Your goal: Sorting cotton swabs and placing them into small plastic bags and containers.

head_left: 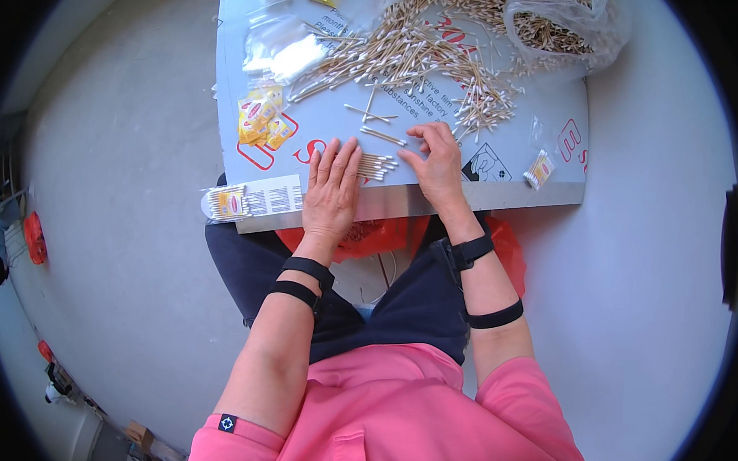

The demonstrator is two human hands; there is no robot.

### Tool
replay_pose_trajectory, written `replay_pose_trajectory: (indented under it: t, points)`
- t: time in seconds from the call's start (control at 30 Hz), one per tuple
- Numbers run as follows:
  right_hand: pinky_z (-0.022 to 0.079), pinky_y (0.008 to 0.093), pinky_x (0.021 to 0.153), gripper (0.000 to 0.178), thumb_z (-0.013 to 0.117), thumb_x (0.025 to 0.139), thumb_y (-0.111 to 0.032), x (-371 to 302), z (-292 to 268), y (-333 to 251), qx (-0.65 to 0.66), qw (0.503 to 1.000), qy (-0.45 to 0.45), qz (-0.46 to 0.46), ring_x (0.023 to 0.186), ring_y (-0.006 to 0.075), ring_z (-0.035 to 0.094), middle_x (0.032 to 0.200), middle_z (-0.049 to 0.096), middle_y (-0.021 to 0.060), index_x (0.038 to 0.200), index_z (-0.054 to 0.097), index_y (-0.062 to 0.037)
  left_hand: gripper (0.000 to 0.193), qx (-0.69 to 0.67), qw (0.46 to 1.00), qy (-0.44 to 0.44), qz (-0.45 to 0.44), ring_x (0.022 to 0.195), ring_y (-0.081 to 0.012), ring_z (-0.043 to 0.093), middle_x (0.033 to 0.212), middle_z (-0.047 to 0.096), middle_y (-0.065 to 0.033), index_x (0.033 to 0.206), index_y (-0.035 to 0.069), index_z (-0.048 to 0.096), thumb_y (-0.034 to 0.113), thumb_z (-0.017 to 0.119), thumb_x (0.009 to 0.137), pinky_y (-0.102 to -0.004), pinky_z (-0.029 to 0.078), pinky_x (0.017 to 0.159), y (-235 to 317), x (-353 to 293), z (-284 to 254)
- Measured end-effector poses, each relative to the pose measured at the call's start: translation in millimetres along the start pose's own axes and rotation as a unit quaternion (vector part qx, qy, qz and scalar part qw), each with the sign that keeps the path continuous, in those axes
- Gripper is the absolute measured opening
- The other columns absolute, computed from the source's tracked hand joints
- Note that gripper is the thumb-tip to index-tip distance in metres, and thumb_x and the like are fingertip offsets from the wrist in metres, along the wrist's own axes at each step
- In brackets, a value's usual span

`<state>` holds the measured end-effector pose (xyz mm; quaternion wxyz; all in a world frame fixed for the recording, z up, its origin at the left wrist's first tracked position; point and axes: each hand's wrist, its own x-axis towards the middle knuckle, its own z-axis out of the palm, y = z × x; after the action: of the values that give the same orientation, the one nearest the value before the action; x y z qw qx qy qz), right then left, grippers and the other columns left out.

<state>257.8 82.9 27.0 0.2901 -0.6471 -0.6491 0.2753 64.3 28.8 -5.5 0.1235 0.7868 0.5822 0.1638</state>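
Note:
My left hand point(332, 193) lies flat near the table's front edge, fingers stretched out, its right side over the left ends of a row of cotton swabs point(376, 167). The white tips of that row point toward my right hand point(438, 164). The thumb and forefinger of my right hand are bent and apart, with nothing visible between them. A small pair of swabs point(384, 136) lies just beyond the row, close to my right fingertips. Farther back, more loose swabs point(370, 113) lie crossed.
A large heap of swabs point(408, 49) spreads across the far table, beside an open clear bag point(607, 36) full of them. Yellow cards point(259, 121) and clear plastic sleeves point(266, 44) lie left. Filled swab packs point(539, 169) point(226, 202) sit at the right and left front.

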Motion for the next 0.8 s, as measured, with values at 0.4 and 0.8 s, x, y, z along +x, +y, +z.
replay_pose_trajectory:
  t: [0.4, 0.8]
  points:
    - [0.052, 0.0323, 0.068, 0.025, 0.080, 0.072, -0.003, 0, 6, -1, 0.030, 1.000, 0.002, -0.003, 0.076, 0.0219, 0.061, 0.093, 0.059, 0.0078, 0.094, 0.068, -0.0031, 0.054, -0.013, 1.000, 0.008, 0.000, 0.144, -0.0250, 0.033, 0.153, 0.039, -0.0020, 0.146, 0.011, 0.041, 0.016, 0.058, 0.095, -0.0450, 0.022, 0.122, -1, 0, 1]
    - [0.050, 0.0382, 0.069, 0.007, 0.074, 0.076, -0.008, 21, 22, -6, -0.039, 0.996, 0.010, -0.077, 0.078, 0.0288, 0.062, 0.082, 0.062, 0.0066, 0.080, 0.068, -0.0054, 0.052, 0.009, 1.000, -0.002, 0.009, 0.144, -0.0257, 0.032, 0.154, 0.038, 0.0001, 0.145, 0.013, 0.044, 0.017, 0.058, 0.095, -0.0457, 0.022, 0.122, 1, 1, -2]
